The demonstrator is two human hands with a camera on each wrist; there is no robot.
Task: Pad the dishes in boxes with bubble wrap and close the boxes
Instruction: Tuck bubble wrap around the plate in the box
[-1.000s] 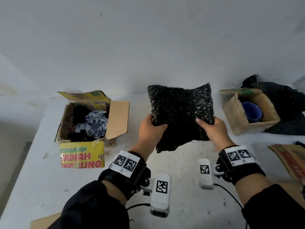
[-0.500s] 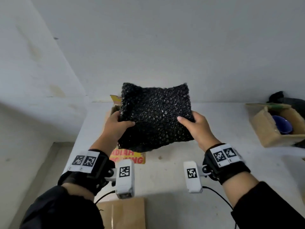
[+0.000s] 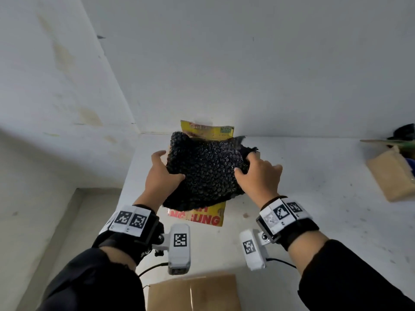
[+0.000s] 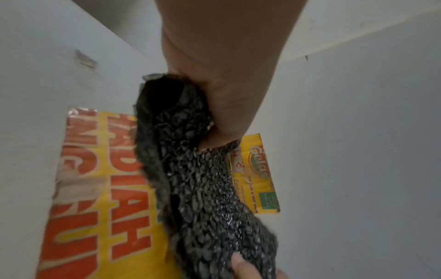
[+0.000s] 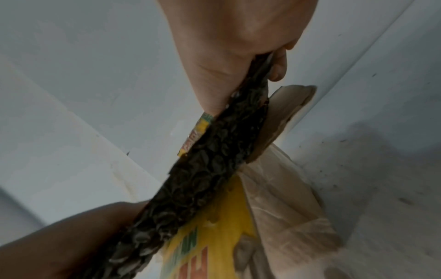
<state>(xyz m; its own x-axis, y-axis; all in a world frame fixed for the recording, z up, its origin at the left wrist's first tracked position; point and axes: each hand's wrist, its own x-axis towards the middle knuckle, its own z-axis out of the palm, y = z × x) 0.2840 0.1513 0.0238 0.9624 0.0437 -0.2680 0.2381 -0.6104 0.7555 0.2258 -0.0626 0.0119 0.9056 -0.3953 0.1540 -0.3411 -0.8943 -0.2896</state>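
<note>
At frame centre, the left hand (image 3: 160,176) and right hand (image 3: 258,176) each grip an edge of the black bubble wrap (image 3: 205,173) over the yellow box (image 3: 197,217). Pushed down unevenly, it could bunch, stopping the flaps closing.

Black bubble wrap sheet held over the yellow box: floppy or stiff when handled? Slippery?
The black bubble wrap sheet is probably floppy: it bends and bunches where the left hand and right hand grip its edges. Likely light, since edge grips alone carry it over the yellow printed cardboard box. The glossy bubbles could be slightly slippery.
</note>
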